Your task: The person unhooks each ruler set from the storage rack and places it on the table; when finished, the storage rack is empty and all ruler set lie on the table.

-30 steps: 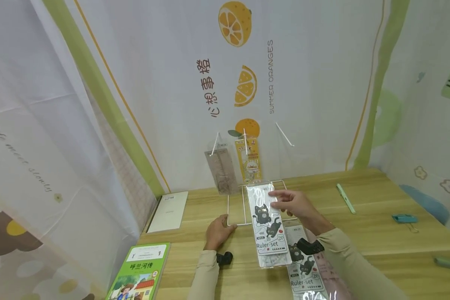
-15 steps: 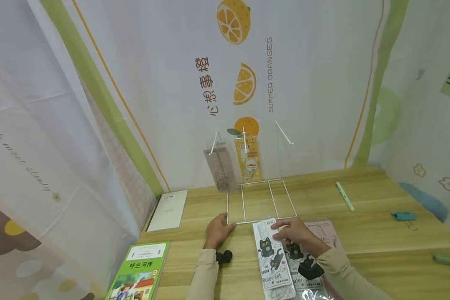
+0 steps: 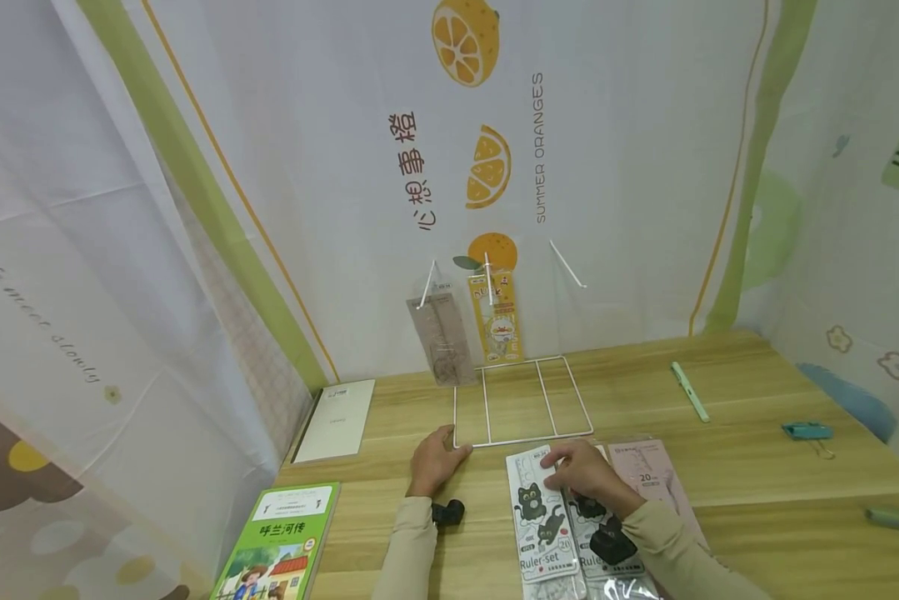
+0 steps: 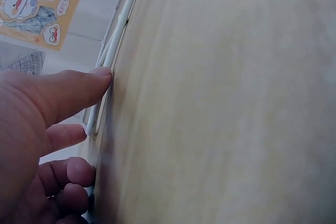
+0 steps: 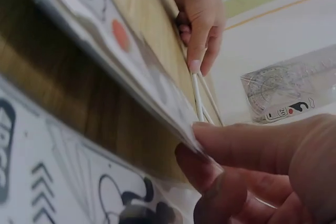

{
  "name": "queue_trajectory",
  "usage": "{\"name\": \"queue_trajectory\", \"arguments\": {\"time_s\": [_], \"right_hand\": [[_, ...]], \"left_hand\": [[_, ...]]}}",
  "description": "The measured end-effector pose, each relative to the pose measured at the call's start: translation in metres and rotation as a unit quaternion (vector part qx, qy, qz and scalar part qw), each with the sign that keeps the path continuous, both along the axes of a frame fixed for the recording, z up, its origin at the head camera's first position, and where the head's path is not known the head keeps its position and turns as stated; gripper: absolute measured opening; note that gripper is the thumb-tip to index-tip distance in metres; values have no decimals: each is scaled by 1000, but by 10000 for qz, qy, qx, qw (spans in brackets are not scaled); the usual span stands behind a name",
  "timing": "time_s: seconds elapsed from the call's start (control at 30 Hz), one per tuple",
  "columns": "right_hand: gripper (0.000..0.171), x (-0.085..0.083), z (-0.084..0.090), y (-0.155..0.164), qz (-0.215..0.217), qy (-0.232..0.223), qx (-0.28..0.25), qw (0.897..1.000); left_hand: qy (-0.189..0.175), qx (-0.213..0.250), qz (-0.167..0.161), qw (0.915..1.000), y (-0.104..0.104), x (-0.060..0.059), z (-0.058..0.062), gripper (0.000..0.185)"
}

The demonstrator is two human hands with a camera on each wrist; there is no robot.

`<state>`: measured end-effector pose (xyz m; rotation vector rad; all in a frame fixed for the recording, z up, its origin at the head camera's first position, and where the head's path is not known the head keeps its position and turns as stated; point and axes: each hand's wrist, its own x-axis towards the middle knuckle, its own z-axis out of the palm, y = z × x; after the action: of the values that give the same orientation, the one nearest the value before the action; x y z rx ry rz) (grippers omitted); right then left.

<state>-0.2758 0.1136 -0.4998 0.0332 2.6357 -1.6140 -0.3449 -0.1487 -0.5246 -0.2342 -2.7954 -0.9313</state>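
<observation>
Since the earlier head-view frames, we see the cat-print ruler set [image 3: 541, 521] drawn back from over the white wire rack [image 3: 521, 402] toward the near table edge; the left hand has stayed at the rack's near-left corner.

Head view: the right hand [image 3: 586, 472] pinches the top end of the cat-print ruler set, thumb under and fingers over. The pack's long axis runs away from us, its top end just short of the rack's near rail, so the rack lies straight ahead of the right hand. Beside it, partly under the hand, lie a second cat-print ruler set [image 3: 602, 542] and a pink ruler set [image 3: 655, 483]. The left hand [image 3: 436, 462] rests with loosely extended fingers touching the rack's corner, and is the nearer hand to the rack. Two ruler packs, grey [image 3: 442, 337] and yellow [image 3: 496, 317], hang on hooks above the rack; a third hook [image 3: 566, 265] at the right hangs bare. Open tabletop [image 3: 719, 454] lies to the right, with a green pen [image 3: 690, 392] and a binder clip [image 3: 807, 433] well apart.

Left wrist view: the fingertips [image 4: 100, 77] of the left hand press against the white wire rack [image 4: 113, 51], fingers nearly straight.

Right wrist view: thumb and fingers [image 5: 210, 174] clamp the pack's edge, lifted slightly off the wood
</observation>
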Motion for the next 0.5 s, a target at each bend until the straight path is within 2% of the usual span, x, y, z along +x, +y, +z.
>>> {"name": "queue_trajectory", "arguments": {"time_s": [0.2, 0.37, 0.5], "right_hand": [[24, 2, -1, 1, 156, 377, 637, 9971], [25, 2, -2, 2, 264, 412, 1109, 9926], [24, 2, -3, 2, 289, 484, 1296, 9900]], "left_hand": [[-28, 28, -2, 10000, 0, 0, 0, 55], [-61, 15, 12, 10000, 0, 0, 0, 55], [-79, 18, 25, 10000, 1, 0, 1, 55]]}}
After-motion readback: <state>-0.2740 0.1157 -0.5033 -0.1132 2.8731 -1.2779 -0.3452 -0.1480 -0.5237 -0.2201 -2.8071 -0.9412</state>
